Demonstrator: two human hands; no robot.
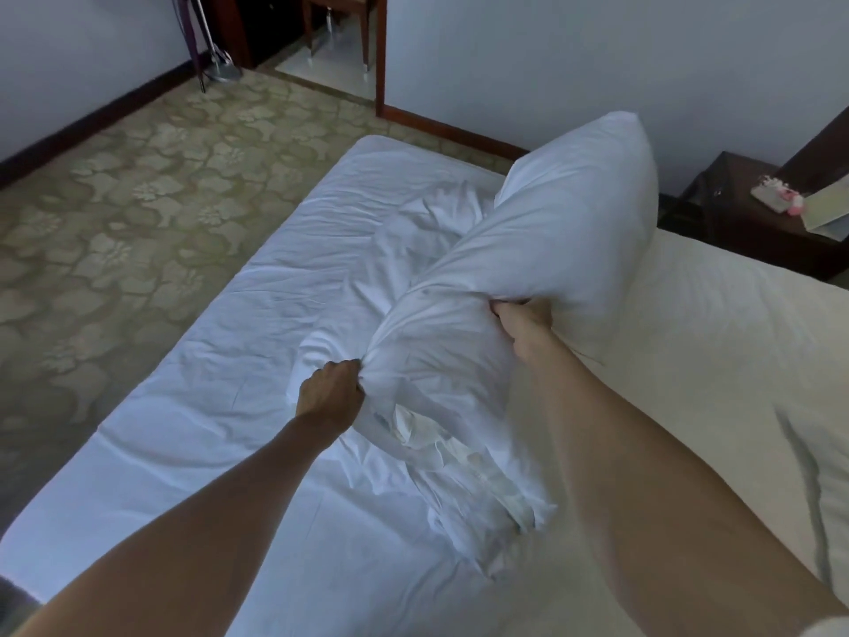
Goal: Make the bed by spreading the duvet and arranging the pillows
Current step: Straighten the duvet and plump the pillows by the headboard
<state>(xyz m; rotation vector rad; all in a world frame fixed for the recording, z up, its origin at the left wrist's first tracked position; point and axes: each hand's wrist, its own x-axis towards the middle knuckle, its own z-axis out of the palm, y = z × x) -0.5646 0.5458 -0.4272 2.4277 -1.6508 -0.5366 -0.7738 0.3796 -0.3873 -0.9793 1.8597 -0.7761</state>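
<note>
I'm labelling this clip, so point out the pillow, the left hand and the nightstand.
pillow [542, 268]: head view, on its upper white face.
left hand [328, 390]: head view, back of the hand.
nightstand [735, 209]: head view, on its dark top.

Bare sheet [220, 406] left of pillow [528, 287]: open passage. Cream duvet [712, 351] bulks right; nightstand [753, 223] beyond it.

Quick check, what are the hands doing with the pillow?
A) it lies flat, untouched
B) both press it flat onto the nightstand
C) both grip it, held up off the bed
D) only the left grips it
C: the left hand bunches the fabric at one side of the pillow and the right hand grips the other side, with the pillow tilted up above the sheet.
</note>
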